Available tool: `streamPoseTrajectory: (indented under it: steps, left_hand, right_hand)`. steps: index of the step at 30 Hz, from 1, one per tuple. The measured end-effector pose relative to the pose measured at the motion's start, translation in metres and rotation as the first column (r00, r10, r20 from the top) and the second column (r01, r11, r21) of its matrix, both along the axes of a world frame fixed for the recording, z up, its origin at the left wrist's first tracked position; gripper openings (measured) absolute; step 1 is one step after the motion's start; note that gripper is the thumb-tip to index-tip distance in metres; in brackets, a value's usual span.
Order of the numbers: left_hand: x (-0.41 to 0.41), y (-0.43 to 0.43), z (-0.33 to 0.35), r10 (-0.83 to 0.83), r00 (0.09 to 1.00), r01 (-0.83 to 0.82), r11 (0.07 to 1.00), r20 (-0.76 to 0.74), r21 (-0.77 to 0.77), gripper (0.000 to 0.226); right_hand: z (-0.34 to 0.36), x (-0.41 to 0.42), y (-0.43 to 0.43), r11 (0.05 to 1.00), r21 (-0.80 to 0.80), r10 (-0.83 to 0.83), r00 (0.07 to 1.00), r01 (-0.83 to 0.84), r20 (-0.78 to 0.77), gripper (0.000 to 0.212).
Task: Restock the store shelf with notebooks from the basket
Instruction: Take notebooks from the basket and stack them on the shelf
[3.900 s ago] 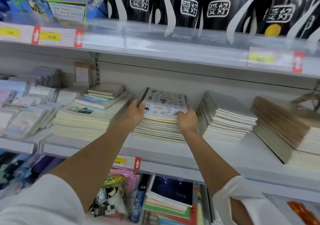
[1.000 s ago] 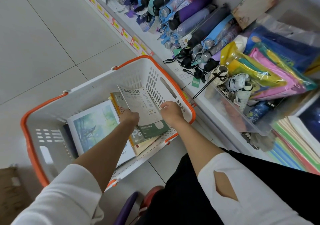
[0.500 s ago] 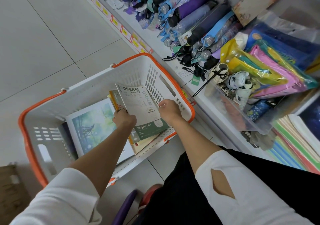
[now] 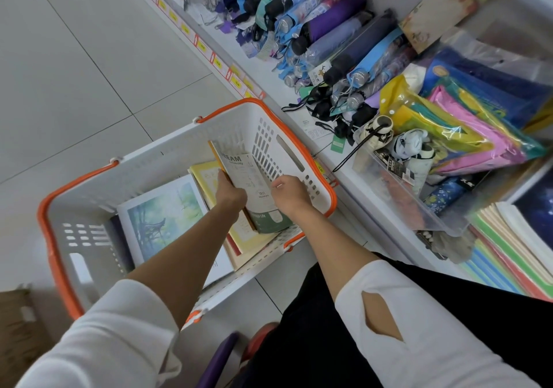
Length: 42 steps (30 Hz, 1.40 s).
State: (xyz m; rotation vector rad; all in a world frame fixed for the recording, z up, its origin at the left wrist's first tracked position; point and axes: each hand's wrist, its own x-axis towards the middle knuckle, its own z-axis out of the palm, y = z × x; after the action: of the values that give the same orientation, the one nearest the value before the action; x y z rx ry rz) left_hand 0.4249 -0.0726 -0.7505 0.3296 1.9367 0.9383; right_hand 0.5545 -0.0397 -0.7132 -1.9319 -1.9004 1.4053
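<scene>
Notebooks are lying in the white basket (image 4: 167, 151) with the orange rim, which is standing on the tiled floor (image 4: 74, 58) just beside the low shelf (image 4: 353, 184). The person is reaching with both bare hands into the right end of the basket. The left grip (image 4: 232, 193) is curling its fingers round the left edge of a pale DREAM notebook (image 4: 242, 172), and the right grip (image 4: 288, 193) is pinching the right edge of the same notebook. This notebook is tilting up: its top edge is leaning towards the far wall of the basket and its lower edge is resting among the other notebooks. A green notebook (image 4: 270, 221) is lying just under it, and a yellow notebook (image 4: 206, 178) is showing to its left. A large landscape book (image 4: 161, 217) is lying flat in the middle of the basket. On the shelf, folded umbrellas (image 4: 329, 28) are lying side by side, coloured folders (image 4: 449, 130) are lying near them, and a clear box (image 4: 404, 196) is holding small goods near the basket. White sleeves are covering both upper arms.
</scene>
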Motion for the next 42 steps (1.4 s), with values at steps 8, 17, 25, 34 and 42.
streamPoseTrajectory:
  steps: [8,17,25,34,42]
  left_hand:
    - [-0.030,-0.014,0.036,0.105,0.984,-0.114,0.992,0.144,0.055,0.061]
    - [-0.040,-0.026,0.162,-0.021,0.978,-0.049,0.945,0.208,0.324,0.040]
    - [0.011,-0.022,0.277,-0.151,0.972,0.035,0.850,0.181,0.525,0.033]
    - [0.099,-0.014,0.362,-0.167,0.976,0.219,0.730,-0.142,0.648,0.027]
    - [0.100,-0.019,0.393,-0.012,0.975,0.124,0.857,-0.222,0.501,0.047]
  right_hand:
    - [0.027,0.006,-0.003,0.987,0.080,-0.138,0.990,0.139,-0.025,0.027]
    - [0.117,0.044,-0.011,0.994,0.101,-0.050,0.998,0.048,0.024,0.015]
    - [0.232,0.104,-0.034,0.944,-0.113,-0.330,0.876,0.310,-0.353,0.018]
    - [0.344,0.182,-0.061,0.851,0.317,-0.284,0.874,0.420,-0.395,0.024]
    - [0.378,0.201,-0.083,0.884,0.307,-0.179,0.862,0.352,-0.473,0.038]
